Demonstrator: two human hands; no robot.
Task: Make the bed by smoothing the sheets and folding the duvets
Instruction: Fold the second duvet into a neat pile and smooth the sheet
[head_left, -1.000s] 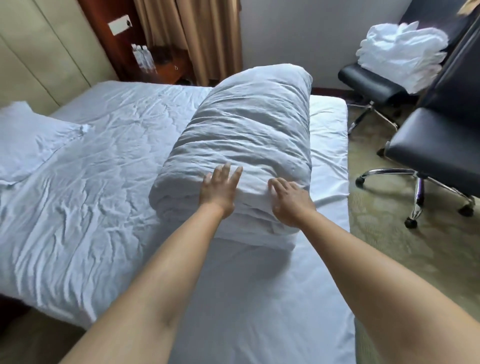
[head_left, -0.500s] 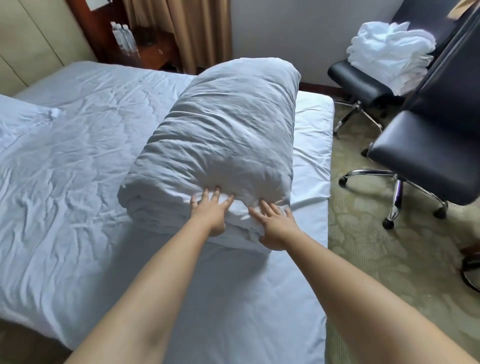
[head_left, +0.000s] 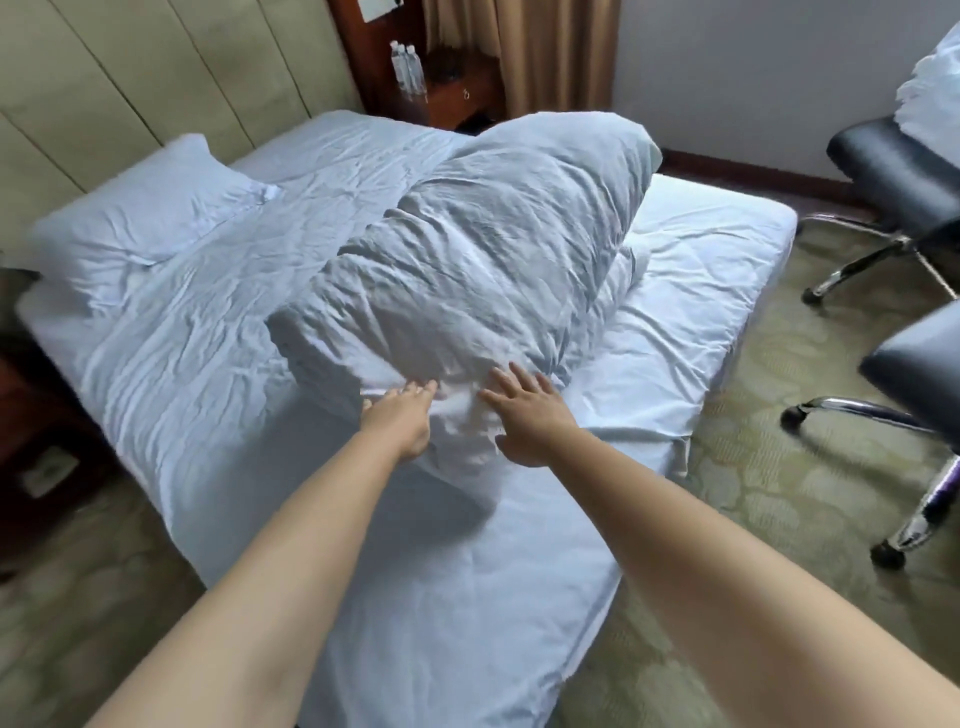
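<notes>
A thick folded white duvet (head_left: 483, 254) lies in a bulky bundle across the foot half of the bed, on a wrinkled white sheet (head_left: 208, 353). My left hand (head_left: 402, 418) touches the near end of the bundle with its fingers stretched out. My right hand (head_left: 524, 415) rests flat on the same end, just to the right, fingers spread. Neither hand grips the cloth. A white pillow (head_left: 140, 218) lies at the head of the bed on the left.
Two black office chairs (head_left: 914, 358) on chrome bases stand on the carpet to the right; the far chair (head_left: 904, 166) carries white linen (head_left: 935, 88). A wooden nightstand (head_left: 441, 88) with water bottles (head_left: 408, 67) is behind the bed. A padded headboard wall (head_left: 130, 88) is at left.
The view has swung so the bed lies diagonally. The duvet bundle has turned with its near end pushed left, and both hands have gone from pressing into it to lying flat with straight fingers.
</notes>
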